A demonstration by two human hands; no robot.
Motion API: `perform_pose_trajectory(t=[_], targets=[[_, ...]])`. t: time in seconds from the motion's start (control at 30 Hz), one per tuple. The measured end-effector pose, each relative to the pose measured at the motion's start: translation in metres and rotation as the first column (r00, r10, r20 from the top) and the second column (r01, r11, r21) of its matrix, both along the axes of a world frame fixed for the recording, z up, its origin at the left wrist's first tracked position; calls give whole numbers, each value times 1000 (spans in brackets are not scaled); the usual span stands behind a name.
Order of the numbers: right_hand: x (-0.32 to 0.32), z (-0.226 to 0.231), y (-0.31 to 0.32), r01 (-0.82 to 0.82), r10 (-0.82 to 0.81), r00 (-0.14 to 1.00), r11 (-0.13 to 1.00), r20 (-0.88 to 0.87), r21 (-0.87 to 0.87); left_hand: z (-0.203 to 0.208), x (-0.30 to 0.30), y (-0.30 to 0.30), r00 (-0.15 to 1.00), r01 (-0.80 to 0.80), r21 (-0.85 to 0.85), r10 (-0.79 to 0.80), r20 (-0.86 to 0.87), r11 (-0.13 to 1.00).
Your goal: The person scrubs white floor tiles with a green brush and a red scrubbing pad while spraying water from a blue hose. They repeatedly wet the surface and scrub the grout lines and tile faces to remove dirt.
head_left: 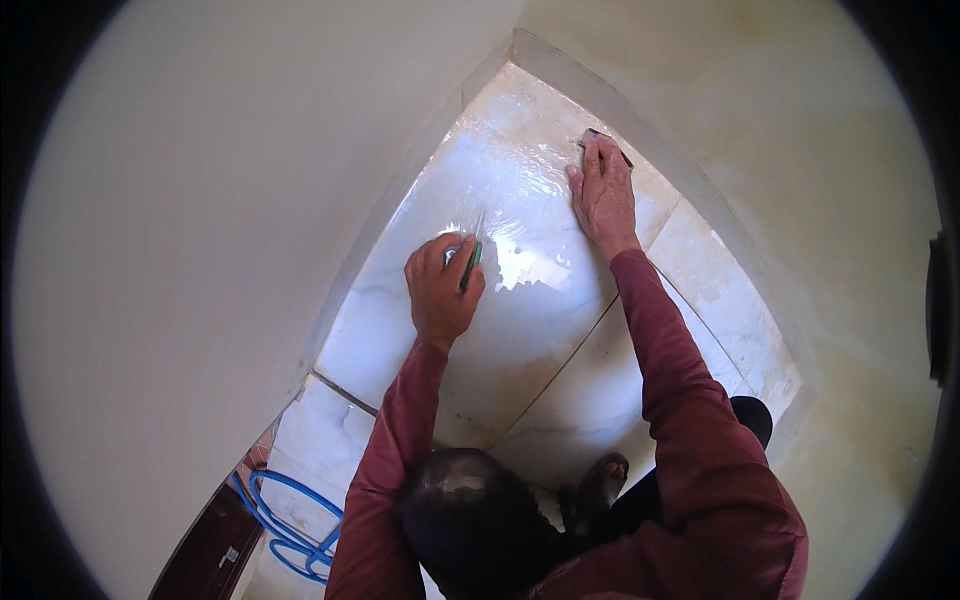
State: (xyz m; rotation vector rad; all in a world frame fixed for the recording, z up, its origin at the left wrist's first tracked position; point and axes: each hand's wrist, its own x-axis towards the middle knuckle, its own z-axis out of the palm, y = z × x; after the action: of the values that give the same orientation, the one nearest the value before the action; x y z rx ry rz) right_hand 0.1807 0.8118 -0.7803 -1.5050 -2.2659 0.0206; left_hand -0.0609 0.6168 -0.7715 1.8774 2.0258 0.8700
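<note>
Wet scrubbing looks partway, I judge. Wide tile (515, 180) below the skirting corner (514, 47): soaked on the corner side, brownish stain (515, 95) showing nearest it. Tiles (590, 385) farther from the corner look untreated. Right hand (605, 205), nearer the corner, fingers clasping a dark flat block (626, 158) against the floor. Left hand (443, 295), farther off, curled round a green-handled tool (472, 262).

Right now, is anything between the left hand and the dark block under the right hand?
Only the right hand, which covers most of the dark block. From the left hand, holding a green tool, nothing else visible blocks the way: just wet floor.
</note>
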Motion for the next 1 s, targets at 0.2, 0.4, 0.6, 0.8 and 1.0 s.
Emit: perform_pose_trajectory(t=[0.2,0.4,0.6,0.8,1.0], targets=[[-51,-11,69,-53,66,971,997,-231,64,1,3,5,1000,25,-1,-25,11,1000],[-138,-11,103,254,-278,303,945,-911,-204,0,2,5,998,51,-23,-52,-40,998],[-234,7,44,-41,-387,-302,918,-871,-394,-6,5,10,992,67,-80,-75,-101,995],[-200,37,79,-154,-398,-374,918,-838,-367,-1,5,4,995,66,-77,-71,-73,995],[-225,31,35,-158,-464,-305,886,-832,-436,-4,2,6,996,53,-82,-58,-63,995]])
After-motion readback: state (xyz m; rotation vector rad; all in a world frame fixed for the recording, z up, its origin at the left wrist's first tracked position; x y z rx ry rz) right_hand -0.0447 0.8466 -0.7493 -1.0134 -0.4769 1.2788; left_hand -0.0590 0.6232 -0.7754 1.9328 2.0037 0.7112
